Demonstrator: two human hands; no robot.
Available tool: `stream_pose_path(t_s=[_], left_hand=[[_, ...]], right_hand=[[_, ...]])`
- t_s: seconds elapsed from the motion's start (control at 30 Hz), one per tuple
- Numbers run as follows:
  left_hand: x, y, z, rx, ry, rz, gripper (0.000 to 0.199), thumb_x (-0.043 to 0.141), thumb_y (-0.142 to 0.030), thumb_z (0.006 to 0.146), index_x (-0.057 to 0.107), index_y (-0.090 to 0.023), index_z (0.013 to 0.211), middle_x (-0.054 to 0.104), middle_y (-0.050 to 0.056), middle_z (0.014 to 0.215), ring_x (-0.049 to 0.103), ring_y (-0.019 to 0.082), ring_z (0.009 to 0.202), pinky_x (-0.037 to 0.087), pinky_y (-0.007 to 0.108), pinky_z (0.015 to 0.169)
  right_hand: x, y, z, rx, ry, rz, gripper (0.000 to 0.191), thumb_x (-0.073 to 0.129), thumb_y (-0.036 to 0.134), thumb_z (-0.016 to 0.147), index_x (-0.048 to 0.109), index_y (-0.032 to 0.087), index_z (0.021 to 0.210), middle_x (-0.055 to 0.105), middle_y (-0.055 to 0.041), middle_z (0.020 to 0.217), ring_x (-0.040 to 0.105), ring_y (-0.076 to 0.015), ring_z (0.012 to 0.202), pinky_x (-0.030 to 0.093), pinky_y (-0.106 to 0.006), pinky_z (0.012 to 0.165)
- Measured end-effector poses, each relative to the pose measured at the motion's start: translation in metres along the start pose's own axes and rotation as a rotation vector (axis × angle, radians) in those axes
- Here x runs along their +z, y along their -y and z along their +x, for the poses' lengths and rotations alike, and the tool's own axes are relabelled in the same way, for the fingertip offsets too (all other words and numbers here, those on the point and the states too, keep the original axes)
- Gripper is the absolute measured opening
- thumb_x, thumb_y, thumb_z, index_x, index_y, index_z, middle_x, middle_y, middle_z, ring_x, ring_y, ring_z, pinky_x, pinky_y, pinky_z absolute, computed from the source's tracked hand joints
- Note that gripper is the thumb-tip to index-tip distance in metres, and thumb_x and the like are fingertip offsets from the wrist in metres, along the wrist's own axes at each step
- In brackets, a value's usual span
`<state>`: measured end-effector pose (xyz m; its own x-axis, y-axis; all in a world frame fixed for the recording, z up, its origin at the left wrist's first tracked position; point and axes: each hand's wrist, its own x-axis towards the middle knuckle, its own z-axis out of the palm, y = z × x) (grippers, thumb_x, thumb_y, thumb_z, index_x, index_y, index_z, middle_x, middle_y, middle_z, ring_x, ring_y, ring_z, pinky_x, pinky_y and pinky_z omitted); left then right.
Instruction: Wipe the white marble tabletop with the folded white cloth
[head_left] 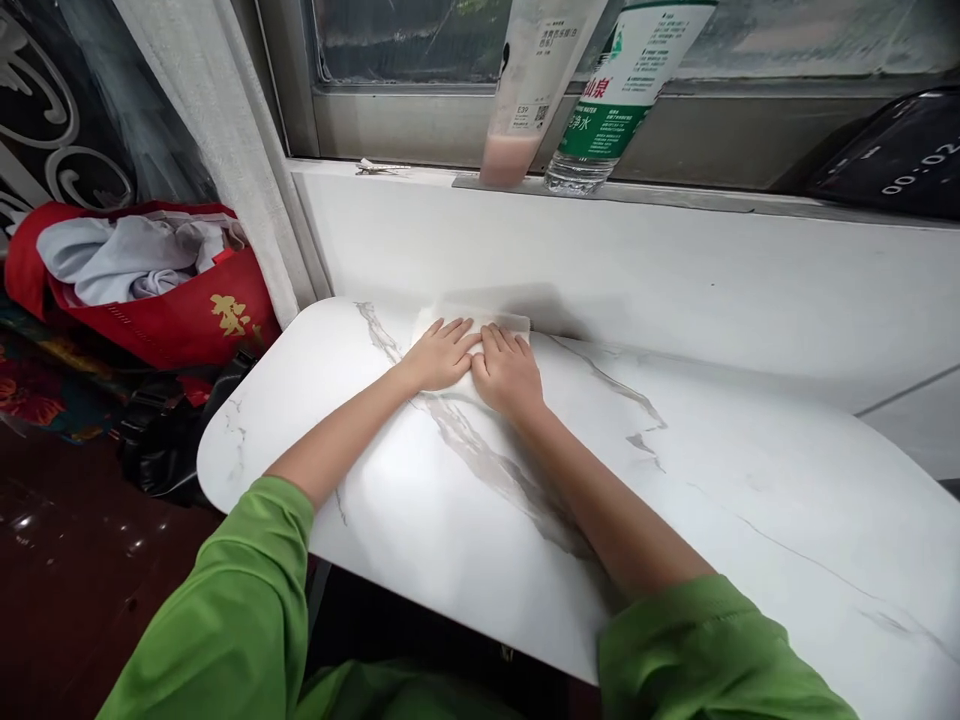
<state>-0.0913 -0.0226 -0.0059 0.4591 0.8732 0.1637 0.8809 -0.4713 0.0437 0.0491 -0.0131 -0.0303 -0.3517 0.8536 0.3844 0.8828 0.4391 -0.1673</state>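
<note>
A thin white cloth or tissue [517,324] lies flat near the back edge of the white marbled table [277,400]. Resting on its left part is my left hand [444,355], palm down, fingers spread. My right hand [510,370] presses on its right part, fingers stretched forward and lying flat. The two hands touch or nearly touch at the thumbs. Much of the cloth is hidden beneath them, and neither hand is closed round it.
On the window ledge [420,178] stand a tube with pink contents [514,130] and a water bottle [607,110]. A dark device showing digits [900,160] is at its right. A red bag [172,320] holding pale cloth sits left of the table, beside a curtain [202,110].
</note>
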Motion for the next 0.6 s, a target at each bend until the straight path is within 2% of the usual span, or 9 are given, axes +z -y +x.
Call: stream_pose_path(t_s=[0.1,0.2,0.3,0.4,0.5,0.6], left_hand=[[-0.006,-0.013,-0.031,0.025,0.017,-0.009,0.046,0.031,-0.025,0.097,0.036,-0.011,0.141,0.03,0.014,0.151,0.024,0.023,0.14,0.016,0.043,0.115],[-0.018,-0.034,-0.082,0.072,0.022,0.002,0.047,0.03,-0.027,0.097,0.035,-0.008,0.14,0.029,0.018,0.15,0.025,0.027,0.14,0.015,0.047,0.115],[-0.035,-0.062,-0.148,0.116,0.017,0.006,0.049,0.03,-0.028,0.098,0.036,-0.004,0.14,0.029,0.021,0.149,0.02,0.031,0.141,0.014,0.051,0.115],[-0.049,-0.089,-0.205,0.069,-0.005,-0.002,0.049,0.032,-0.027,0.097,0.034,-0.004,0.14,0.027,0.021,0.15,0.015,0.032,0.142,0.014,0.054,0.114],[-0.054,-0.1,-0.232,-0.017,-0.009,-0.005,0.049,0.032,-0.024,0.096,0.032,-0.003,0.14,0.025,0.022,0.15,0.014,0.031,0.142,0.017,0.053,0.114],[-0.049,-0.086,-0.222,-0.134,-0.023,-0.016,0.05,0.03,-0.021,0.094,0.03,0.001,0.139,0.028,0.024,0.148,0.018,0.03,0.141,0.024,0.05,0.113]], right_hand=[[-0.013,0.021,-0.032,0.038,0.03,0.018,0.055,0.026,0.023,0.09,0.042,-0.002,0.135,0.043,-0.0203,0.142,0.036,-0.0281,0.134,0.026,-0.046,0.111],[-0.032,0.045,-0.079,0.01,0.079,0.048,0.055,0.024,0.023,0.091,0.041,-0.002,0.136,0.04,-0.0196,0.144,0.032,-0.027,0.136,0.024,-0.047,0.112],[-0.056,0.069,-0.134,-0.111,0.112,0.118,0.054,0.023,0.025,0.094,0.038,0.0,0.139,0.037,-0.0167,0.147,0.026,-0.0237,0.14,0.022,-0.045,0.114],[-0.076,0.09,-0.175,-0.255,0.138,0.185,0.053,0.025,0.025,0.095,0.032,0.004,0.144,0.03,-0.0129,0.151,0.016,-0.0207,0.143,0.022,-0.044,0.115],[-0.083,0.105,-0.185,-0.333,0.18,0.206,0.054,0.029,0.023,0.094,0.03,0.005,0.145,0.028,-0.0116,0.152,0.014,-0.0205,0.143,0.022,-0.044,0.115],[-0.073,0.114,-0.157,-0.338,0.219,0.196,0.055,0.03,0.019,0.09,0.035,0.004,0.143,0.031,-0.0121,0.151,0.021,-0.022,0.142,0.022,-0.043,0.115]])
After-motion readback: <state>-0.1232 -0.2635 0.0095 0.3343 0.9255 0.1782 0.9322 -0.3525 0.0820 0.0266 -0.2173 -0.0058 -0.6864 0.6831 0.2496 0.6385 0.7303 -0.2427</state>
